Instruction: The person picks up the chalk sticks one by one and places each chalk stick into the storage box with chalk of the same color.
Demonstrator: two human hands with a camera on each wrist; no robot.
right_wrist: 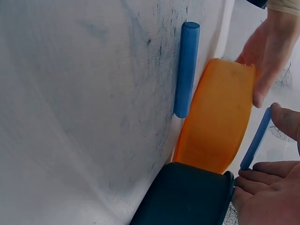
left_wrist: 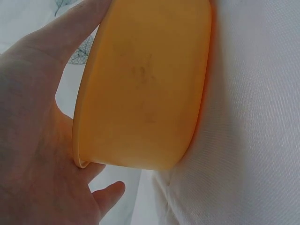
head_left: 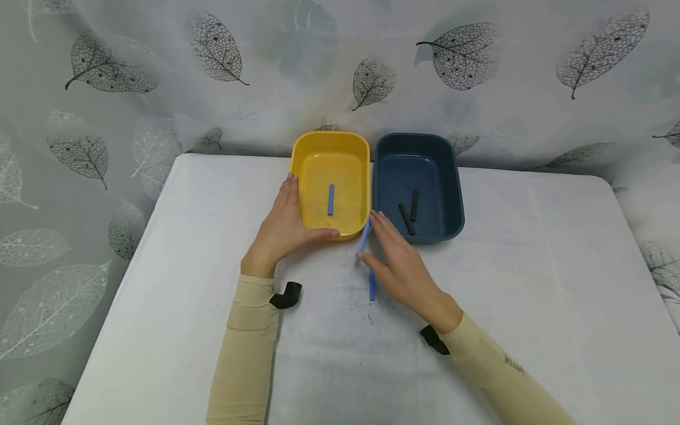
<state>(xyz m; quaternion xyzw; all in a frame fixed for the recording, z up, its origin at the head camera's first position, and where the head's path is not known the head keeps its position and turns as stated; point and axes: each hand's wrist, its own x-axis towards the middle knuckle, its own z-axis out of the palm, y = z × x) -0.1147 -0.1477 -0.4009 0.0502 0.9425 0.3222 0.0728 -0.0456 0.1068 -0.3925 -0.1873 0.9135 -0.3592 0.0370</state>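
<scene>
My left hand (head_left: 281,227) holds the near left corner of a yellow plastic box (head_left: 313,168), its thumb along the front rim and its fingers against the left side. In the left wrist view, the hand (left_wrist: 35,108) lies along the rim of the box (left_wrist: 145,89). A blue chalk stick (head_left: 363,235) is pinched by its ends between thumb and fingertips of my right hand (head_left: 401,271), near the box's front right corner. Under that hand, another blue chalk stick (right_wrist: 187,70) lies on the white cloth. One more blue stick (head_left: 331,199) lies inside the yellow box.
A dark blue box (head_left: 417,165) stands just right of the yellow one, with two dark sticks (head_left: 414,205) in it. Blue specks mark the white tablecloth (head_left: 340,342) in front of the boxes. A leaf-patterned curtain (head_left: 329,53) hangs behind the table.
</scene>
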